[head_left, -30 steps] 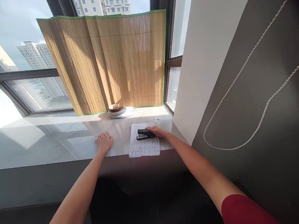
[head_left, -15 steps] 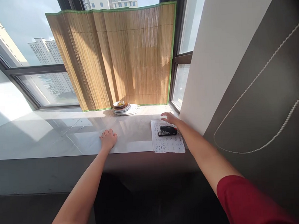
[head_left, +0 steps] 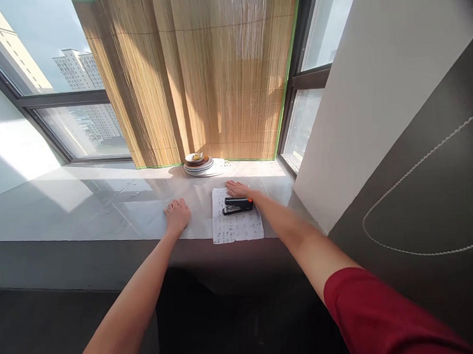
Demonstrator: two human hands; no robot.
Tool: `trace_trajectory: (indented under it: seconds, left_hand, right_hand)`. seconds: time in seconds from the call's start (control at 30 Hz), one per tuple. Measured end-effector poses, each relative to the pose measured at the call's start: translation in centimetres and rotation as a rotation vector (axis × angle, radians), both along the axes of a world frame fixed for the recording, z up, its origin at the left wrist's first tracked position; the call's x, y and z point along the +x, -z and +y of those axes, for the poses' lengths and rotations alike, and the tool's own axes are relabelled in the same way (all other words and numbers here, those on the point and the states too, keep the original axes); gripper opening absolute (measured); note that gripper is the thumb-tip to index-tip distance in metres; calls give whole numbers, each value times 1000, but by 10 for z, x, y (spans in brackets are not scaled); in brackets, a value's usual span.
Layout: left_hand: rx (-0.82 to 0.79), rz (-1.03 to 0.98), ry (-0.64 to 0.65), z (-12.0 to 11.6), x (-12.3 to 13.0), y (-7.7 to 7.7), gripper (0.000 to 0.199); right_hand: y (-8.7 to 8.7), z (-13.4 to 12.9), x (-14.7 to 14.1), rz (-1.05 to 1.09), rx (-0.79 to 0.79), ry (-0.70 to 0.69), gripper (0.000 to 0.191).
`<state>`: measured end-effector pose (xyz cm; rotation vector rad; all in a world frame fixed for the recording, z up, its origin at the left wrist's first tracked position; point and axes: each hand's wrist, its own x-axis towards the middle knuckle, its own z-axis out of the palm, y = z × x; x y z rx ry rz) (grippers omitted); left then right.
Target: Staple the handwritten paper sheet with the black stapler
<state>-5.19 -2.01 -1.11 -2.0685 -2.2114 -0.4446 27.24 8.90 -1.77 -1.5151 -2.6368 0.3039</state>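
A sheet of paper with handwriting (head_left: 243, 228) lies at the front edge of the pale sill. On it rests a black stapler (head_left: 238, 205) with a red-orange spot at its right end. My right hand (head_left: 238, 189) lies flat on the paper's top edge, just behind the stapler, fingers pointing left and holding nothing. To the left of the paper, my left hand (head_left: 177, 215) rests on the sill with its fingers slightly spread and nothing in it.
A stack of plates (head_left: 199, 166) stands at the back of the sill (head_left: 91, 205), in front of a hanging bamboo blind (head_left: 199, 78). A wall (head_left: 355, 102) rises at the right, with a beaded cord (head_left: 415, 254) hanging beside it.
My right hand has moved left and flattened onto the paper. The paper and stapler have slid left, closer to my left hand. The view has shifted slightly.
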Motion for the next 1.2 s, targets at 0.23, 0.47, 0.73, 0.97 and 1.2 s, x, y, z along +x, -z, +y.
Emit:
trace_trajectory:
  seconds: [0.23,0.47,0.73,0.97,1.2]
  left_hand:
    - [-13,-131,-35,6,-11,-4,44]
    - [-28,-86,-12,4,-12,-3,43]
    - [-66,-30,-27,-4,-3,-7,47]
    - [-80,27,-27,-3,2,-6,49]
    - [9,163,62,26,36,-11,41]
  right_hand:
    - [-4,19,-105,41,21,-64,68]
    - [0,5,-75,35,51,-56,77]
    - [5,-23,22,8,26,95,76]
    - [6,-30,48,7,17,115,75]
    - [11,-18,36,30,46,89,74]
